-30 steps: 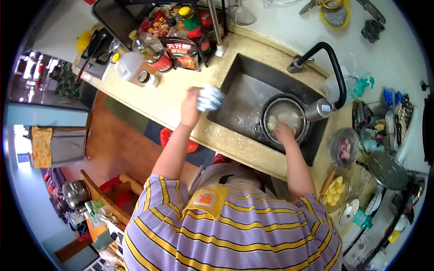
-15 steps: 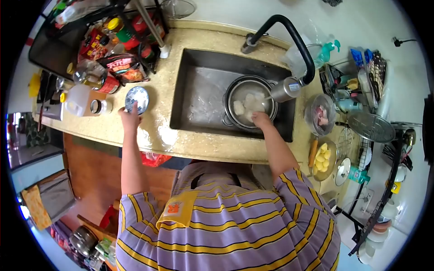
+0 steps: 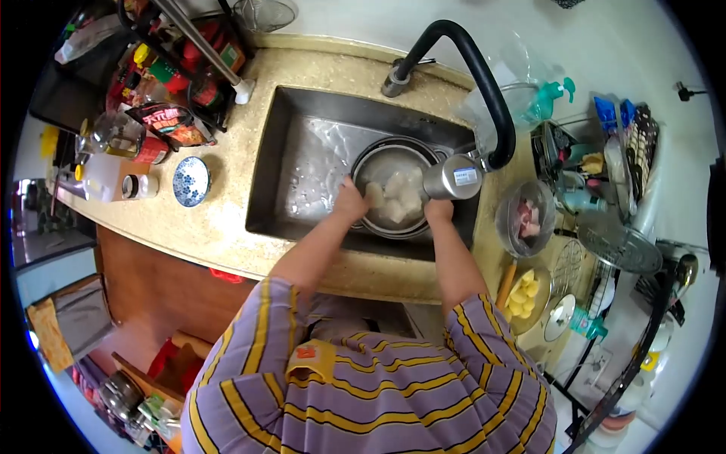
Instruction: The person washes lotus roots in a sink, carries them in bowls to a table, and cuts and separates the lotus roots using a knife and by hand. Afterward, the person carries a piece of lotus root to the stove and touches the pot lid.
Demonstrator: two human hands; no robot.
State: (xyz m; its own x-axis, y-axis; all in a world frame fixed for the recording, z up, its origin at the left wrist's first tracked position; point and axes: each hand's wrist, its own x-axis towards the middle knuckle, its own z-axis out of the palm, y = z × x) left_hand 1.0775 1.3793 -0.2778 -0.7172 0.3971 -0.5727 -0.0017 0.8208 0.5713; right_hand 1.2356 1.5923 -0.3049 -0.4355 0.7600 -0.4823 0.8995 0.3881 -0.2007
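In the sink (image 3: 265, 163) a round metal bowl (image 3: 372, 160) sits within a dark-rimmed pot, with cloudy water and several pale chunks (image 3: 401, 195) in it. My left hand (image 3: 350, 201) is closed on the bowl's left rim. On the lower right rim my right hand (image 3: 438, 213) also grips, its fingers partly hidden. Right above the bowl's right side hangs the silver faucet head (image 3: 454, 177). A blue-and-white bowl (image 3: 191, 181) stands on the counter, left of the sink, with no hand on it.
The black faucet neck (image 3: 503, 113) arches over the sink's right side. To the right are a clear bowl of raw meat (image 3: 527, 219) and a bowl of peeled yellow pieces (image 3: 522, 295) near a wooden handle (image 3: 505, 284). Bottles and packets (image 3: 170, 125) crowd the left counter.
My left hand has let go of the blue-and-white bowl, now on the counter, and moved right to the metal bowl. My right hand has moved from the chunks to the rim.
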